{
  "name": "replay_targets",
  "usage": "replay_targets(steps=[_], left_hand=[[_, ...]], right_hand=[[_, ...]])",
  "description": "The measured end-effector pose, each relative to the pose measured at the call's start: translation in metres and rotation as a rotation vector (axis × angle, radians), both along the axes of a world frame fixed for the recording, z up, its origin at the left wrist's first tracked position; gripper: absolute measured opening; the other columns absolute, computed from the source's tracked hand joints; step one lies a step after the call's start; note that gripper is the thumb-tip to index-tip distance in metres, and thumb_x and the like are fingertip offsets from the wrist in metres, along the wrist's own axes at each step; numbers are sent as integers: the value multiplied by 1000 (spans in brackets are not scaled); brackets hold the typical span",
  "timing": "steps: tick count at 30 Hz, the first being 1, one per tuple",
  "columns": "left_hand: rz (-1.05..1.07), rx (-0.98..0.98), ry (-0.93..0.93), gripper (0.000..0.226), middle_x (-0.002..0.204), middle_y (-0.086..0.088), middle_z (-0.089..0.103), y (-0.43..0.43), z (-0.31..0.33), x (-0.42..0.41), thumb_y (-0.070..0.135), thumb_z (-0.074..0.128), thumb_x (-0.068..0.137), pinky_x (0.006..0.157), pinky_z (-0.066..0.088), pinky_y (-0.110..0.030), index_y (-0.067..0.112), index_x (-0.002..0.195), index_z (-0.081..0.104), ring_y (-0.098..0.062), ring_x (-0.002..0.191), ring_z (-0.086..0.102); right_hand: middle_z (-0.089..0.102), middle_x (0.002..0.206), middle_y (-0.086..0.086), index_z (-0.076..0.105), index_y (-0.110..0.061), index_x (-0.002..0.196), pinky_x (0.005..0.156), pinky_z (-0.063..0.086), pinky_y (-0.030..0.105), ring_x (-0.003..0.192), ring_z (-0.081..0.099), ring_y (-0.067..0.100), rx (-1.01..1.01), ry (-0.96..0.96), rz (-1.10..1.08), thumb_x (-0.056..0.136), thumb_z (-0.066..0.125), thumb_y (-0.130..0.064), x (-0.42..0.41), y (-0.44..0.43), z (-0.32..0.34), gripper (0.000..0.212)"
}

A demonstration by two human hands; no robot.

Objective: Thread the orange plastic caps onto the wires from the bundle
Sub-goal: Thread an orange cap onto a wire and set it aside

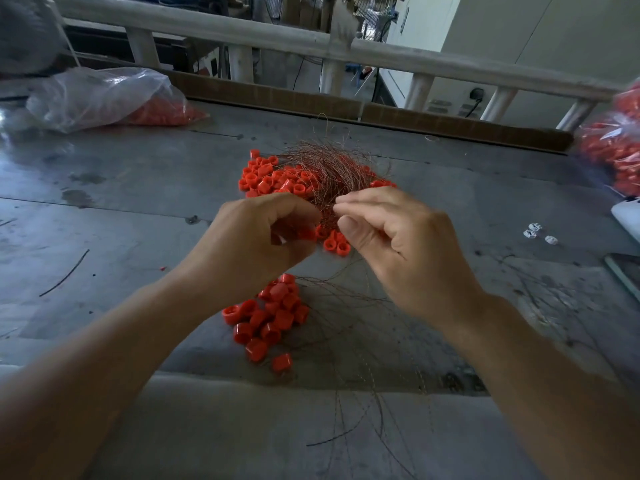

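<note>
A tangled bundle of thin brown wires (329,168) lies on the grey table over a heap of loose orange caps (273,178). My left hand (256,237) is curled, gripping orange caps (304,233) near the bundle's near end. My right hand (394,233) is just to its right, thumb and forefinger pinching a thin wire. A second cluster of orange caps (270,320) with wires through them lies below my hands. Loose wires (363,393) trail toward me.
A clear plastic bag (104,95) holding orange caps lies at the far left. Another bag of caps (613,147) sits at the right edge. Small white pieces (536,232) lie at the right. A brown cardboard strip (381,114) and a railing (311,39) border the table's far side.
</note>
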State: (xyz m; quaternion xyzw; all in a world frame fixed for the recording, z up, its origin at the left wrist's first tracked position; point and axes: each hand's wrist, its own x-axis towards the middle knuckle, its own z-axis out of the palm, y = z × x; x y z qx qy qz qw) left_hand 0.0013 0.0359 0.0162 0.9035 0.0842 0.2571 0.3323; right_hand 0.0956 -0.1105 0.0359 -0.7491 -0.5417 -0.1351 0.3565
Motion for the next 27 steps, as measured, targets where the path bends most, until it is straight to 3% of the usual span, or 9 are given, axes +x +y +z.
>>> replay_targets(steps=[4, 7, 11, 16, 19, 21, 24, 27], left_hand=[[-199, -338, -31, 40, 86, 4, 71, -4, 6, -5, 27, 70, 65, 73, 54, -17, 44, 99, 59, -8, 81, 68], [-303, -524, -69, 35, 94, -2, 71, -5, 9, -7, 35, 69, 56, 76, 56, -24, 40, 90, 69, -19, 86, 69], [-339, -609, -51, 31, 87, -1, 73, -4, 10, -7, 33, 69, 55, 72, 54, -18, 29, 86, 71, -13, 82, 69], [-381, -639, 22, 28, 82, -12, 70, 0, 9, -6, 27, 75, 61, 68, 55, -23, 11, 84, 71, -28, 77, 66], [-472, -710, 20, 21, 76, -4, 70, 1, 11, -9, 19, 78, 61, 65, 52, -19, 14, 81, 72, -15, 71, 66], [-534, -765, -5, 22, 76, 0, 70, 0, 13, -11, 27, 79, 62, 65, 52, -18, 18, 81, 73, -10, 71, 66], [-543, -802, -28, 29, 78, -1, 70, 0, 16, -12, 36, 80, 59, 66, 53, -18, 19, 81, 74, -10, 72, 67], [-501, -780, -30, 24, 74, -1, 70, 0, 16, -12, 20, 81, 55, 64, 52, -17, 19, 78, 74, -10, 69, 66]], right_hand=[[66, 108, 10, 67, 0, 104, 94, 38, 23, 106, 56, 20, -31, -26, 91, 85, 55, -21, -9, 0, -4, 30], [68, 105, 7, 69, -1, 101, 92, 32, 15, 101, 54, 19, -9, -83, 121, 85, 58, -25, -10, 1, -5, 30], [69, 103, 6, 70, -3, 97, 86, 35, 15, 93, 56, 21, 56, -123, 148, 85, 52, -23, -10, 1, -4, 30], [64, 113, 7, 65, -2, 108, 91, 37, 17, 100, 55, 19, 94, -113, 216, 85, 52, -21, -8, 0, -5, 32], [56, 123, 3, 53, -5, 124, 99, 39, 24, 115, 51, 15, 86, 26, 212, 90, 48, -22, -4, -2, -5, 39], [58, 117, -1, 52, -6, 126, 95, 46, 33, 111, 55, 13, 52, 128, 204, 92, 49, -20, -3, -3, -5, 37], [59, 98, -7, 59, -5, 116, 85, 51, 28, 94, 60, 8, 54, 149, 194, 87, 53, -13, -1, -3, -5, 30], [63, 86, -4, 66, -2, 95, 74, 49, 18, 81, 60, 8, 109, 71, 180, 83, 60, -8, 2, -3, -5, 15]])
